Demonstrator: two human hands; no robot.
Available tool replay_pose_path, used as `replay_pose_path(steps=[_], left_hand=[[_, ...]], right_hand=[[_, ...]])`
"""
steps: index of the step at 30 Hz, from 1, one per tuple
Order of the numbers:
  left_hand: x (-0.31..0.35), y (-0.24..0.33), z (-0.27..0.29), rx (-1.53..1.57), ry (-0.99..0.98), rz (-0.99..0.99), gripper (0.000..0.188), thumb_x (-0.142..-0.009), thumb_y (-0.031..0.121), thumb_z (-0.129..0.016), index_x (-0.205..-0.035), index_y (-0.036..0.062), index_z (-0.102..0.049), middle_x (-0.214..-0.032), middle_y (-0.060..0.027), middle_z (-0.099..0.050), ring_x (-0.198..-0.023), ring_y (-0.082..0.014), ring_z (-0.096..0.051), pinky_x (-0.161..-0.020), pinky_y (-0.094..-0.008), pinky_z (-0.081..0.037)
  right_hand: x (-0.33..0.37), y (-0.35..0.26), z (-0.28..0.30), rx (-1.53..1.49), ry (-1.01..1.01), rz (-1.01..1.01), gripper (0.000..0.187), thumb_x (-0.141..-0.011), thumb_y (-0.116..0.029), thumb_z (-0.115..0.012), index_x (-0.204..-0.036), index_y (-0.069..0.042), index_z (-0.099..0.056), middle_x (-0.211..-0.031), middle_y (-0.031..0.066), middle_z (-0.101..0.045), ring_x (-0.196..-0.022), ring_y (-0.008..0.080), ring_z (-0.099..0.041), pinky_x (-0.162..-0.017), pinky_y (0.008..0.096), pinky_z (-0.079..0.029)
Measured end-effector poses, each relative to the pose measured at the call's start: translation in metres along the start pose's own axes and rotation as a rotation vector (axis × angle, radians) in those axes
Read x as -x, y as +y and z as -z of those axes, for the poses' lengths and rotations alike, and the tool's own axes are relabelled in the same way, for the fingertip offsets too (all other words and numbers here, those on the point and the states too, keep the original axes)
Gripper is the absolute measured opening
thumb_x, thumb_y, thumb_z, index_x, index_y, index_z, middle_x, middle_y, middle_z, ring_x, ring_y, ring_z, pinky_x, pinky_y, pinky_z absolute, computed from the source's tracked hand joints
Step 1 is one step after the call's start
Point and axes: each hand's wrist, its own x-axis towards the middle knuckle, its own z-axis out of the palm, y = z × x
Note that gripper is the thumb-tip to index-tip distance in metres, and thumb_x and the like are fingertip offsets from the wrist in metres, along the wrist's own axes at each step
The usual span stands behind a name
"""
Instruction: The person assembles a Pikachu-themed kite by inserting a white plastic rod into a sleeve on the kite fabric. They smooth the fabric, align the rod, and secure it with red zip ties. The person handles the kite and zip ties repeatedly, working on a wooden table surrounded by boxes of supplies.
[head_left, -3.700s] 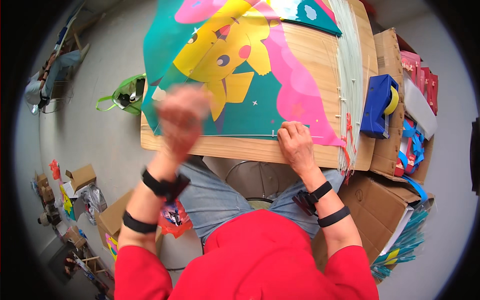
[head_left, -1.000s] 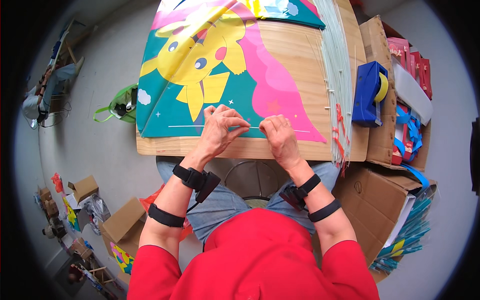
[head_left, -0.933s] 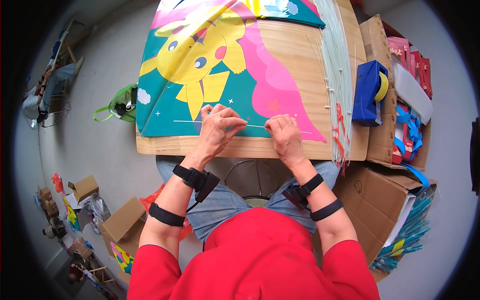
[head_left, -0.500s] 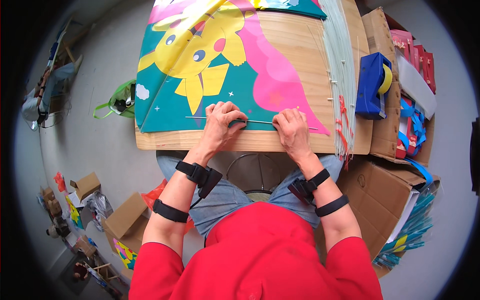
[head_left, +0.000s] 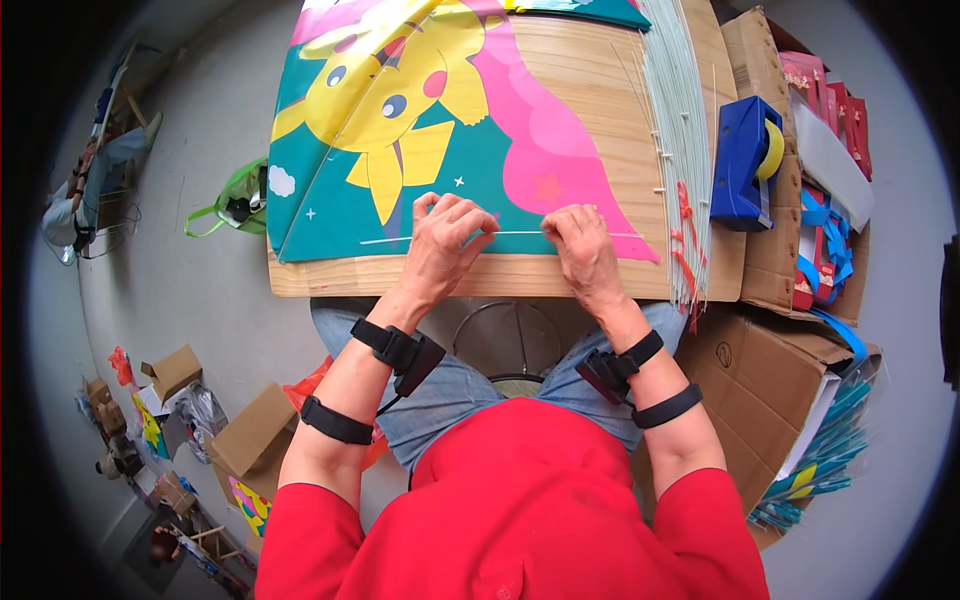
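Fingers (head_left: 468, 218) | left hand (head_left: 440, 242), right hand (head_left: 588, 256): pinching one white rod (head_left: 522, 233) | one printed sheet (head_left: 420, 160) beneath

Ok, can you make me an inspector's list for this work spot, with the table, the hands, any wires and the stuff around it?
Surface: pale wooden table.
Job's things: a teal, pink and yellow printed sheet, creased, on the table; a thin white rod across its near part.
Clutter: a bundle of pale rods with red ties; a blue tape dispenser at the right.
Grippers: left hand and right hand, bare, fingers pinched at the rod, a gap between them.
Cables: one short black cord by the left forearm.
Surroundings: a big cardboard box at the right; a green bag left of the table.
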Motion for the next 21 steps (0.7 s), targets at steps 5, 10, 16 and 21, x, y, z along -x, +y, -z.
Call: replay_pose_path(steps=[5,10,16,21], left_hand=[[0.011,-0.010,-0.007,0.082,-0.060,0.036,0.016,-0.069,0.011,-0.071,-0.083,0.0126,-0.063,-0.084,0.0007,-0.060,-0.086,-0.0175,-0.054,-0.088,-0.0344,-0.032],[0.008,-0.004,-0.008,0.105,-0.045,0.077,0.022,-0.066,0.010,-0.073,-0.086,0.0108,-0.064,-0.087,-0.0042,-0.056,-0.086,-0.0216,-0.054,-0.082,-0.0344,-0.037],[0.007,-0.012,-0.015,0.146,-0.017,0.081,0.025,-0.062,0.005,-0.074,-0.085,0.0087,-0.064,-0.085,-0.0080,-0.053,-0.080,-0.0248,-0.055,-0.067,-0.0347,-0.045],[0.006,-0.011,-0.015,0.141,-0.019,0.055,0.024,-0.062,0.005,-0.074,-0.084,0.0080,-0.064,-0.085,-0.0079,-0.053,-0.080,-0.0247,-0.054,-0.067,-0.0348,-0.045]], right_hand=[[0.004,0.000,0.002,0.066,-0.071,0.012,0.008,-0.072,-0.005,-0.062,-0.078,-0.009,-0.058,-0.077,0.0044,-0.053,-0.078,0.0224,-0.052,-0.070,0.0360,-0.040],[0.001,-0.001,0.005,0.033,-0.068,0.004,0.006,-0.073,-0.009,-0.064,-0.076,-0.009,-0.058,-0.077,0.0035,-0.054,-0.080,0.0218,-0.052,-0.072,0.0363,-0.039],[0.002,0.002,0.003,0.032,-0.084,-0.011,0.007,-0.073,-0.011,-0.064,-0.075,-0.009,-0.058,-0.077,0.0037,-0.053,-0.080,0.0225,-0.052,-0.075,0.0380,-0.039],[0.000,-0.001,0.004,0.051,-0.079,-0.003,0.008,-0.072,-0.010,-0.064,-0.074,-0.009,-0.056,-0.075,0.0043,-0.052,-0.079,0.0230,-0.052,-0.074,0.0375,-0.038]])
